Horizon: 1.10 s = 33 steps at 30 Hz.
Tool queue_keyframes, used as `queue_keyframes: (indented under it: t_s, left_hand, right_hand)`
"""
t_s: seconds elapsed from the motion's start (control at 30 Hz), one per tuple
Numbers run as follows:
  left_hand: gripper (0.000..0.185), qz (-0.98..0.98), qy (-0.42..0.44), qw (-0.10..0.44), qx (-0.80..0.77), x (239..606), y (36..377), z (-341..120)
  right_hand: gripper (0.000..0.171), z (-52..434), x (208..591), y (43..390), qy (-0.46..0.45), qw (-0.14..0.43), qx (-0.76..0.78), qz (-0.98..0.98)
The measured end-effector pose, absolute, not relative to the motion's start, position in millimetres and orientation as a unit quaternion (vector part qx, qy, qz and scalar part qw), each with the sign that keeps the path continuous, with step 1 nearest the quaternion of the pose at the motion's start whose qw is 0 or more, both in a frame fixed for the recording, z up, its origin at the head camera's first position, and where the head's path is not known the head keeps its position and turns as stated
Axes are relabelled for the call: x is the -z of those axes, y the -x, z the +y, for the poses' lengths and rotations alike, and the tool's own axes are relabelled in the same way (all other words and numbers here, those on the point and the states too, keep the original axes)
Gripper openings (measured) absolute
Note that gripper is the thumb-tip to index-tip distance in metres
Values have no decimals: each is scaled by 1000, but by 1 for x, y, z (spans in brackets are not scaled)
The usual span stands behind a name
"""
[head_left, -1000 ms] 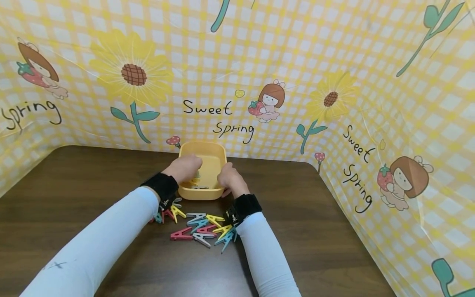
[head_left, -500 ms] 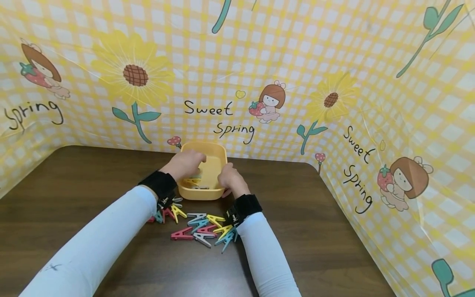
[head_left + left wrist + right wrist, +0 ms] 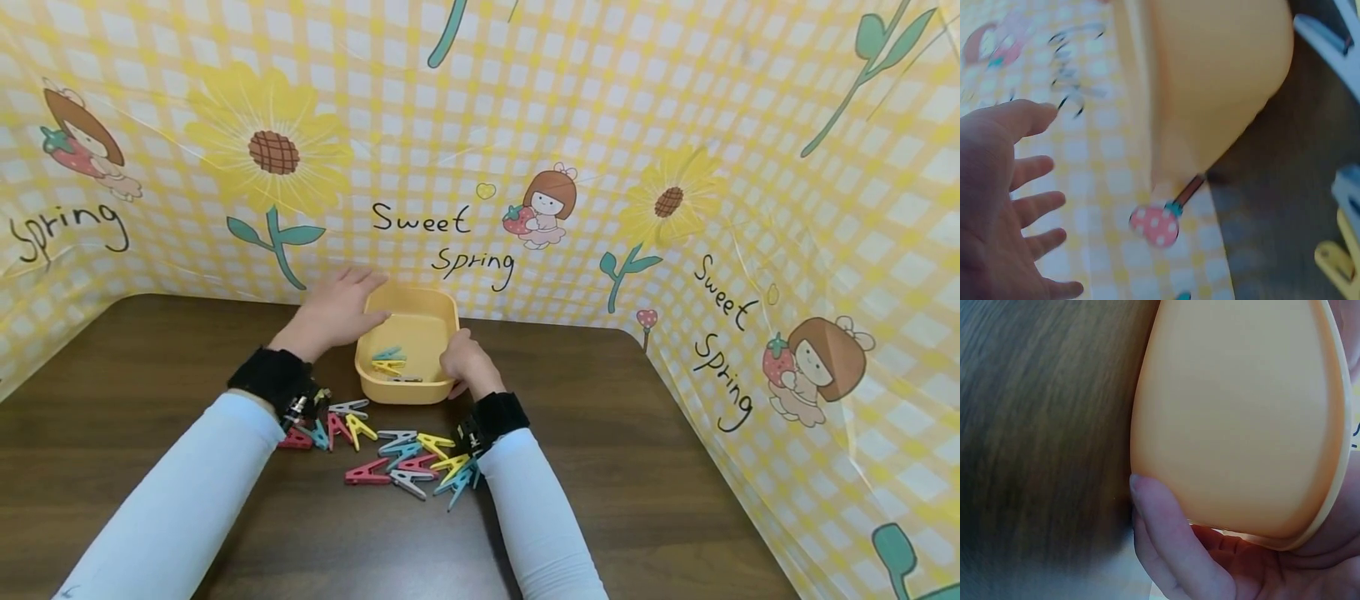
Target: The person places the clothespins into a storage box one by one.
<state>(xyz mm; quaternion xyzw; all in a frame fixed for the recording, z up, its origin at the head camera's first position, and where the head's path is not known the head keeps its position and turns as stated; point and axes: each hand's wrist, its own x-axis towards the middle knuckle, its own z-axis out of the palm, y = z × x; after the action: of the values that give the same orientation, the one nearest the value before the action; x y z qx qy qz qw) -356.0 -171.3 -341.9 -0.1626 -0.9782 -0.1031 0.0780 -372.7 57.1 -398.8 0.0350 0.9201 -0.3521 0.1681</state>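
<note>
The left hand (image 3: pixel 335 310) has lifted out of the tub (image 3: pixel 442 311), fingers (image 3: pixel 1035 207) released. Nearest, pegs (image 3: pixel 406 466) lie scattered on the counter (image 3: pixel 637 433). Beyond, the right hand (image 3: pixel 467 363) grasps the tub's near corner; three pegs lie inside.

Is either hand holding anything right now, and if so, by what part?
The right hand holds the yellow tub by its near right corner, fingers curled under the rim. The left hand is spread open at the tub's far left corner, holding nothing.
</note>
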Motion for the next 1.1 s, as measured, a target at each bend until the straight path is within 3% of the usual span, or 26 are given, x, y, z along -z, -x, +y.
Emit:
queue_keyframes:
  t_s: [0.13, 0.5, 1.1]
  left_hand:
    - [69, -980, 137, 65, 132, 338, 341, -199]
    - [71, -978, 99, -50, 174, 348, 310, -253]
    - [55, -966, 151, -111, 175, 363, 306, -262]
  right_hand:
    - [64, 56, 399, 373, -34, 168, 349, 921]
    - [63, 57, 401, 375, -35, 174, 347, 921]
    - [67, 58, 401, 375, -30, 173, 348, 921]
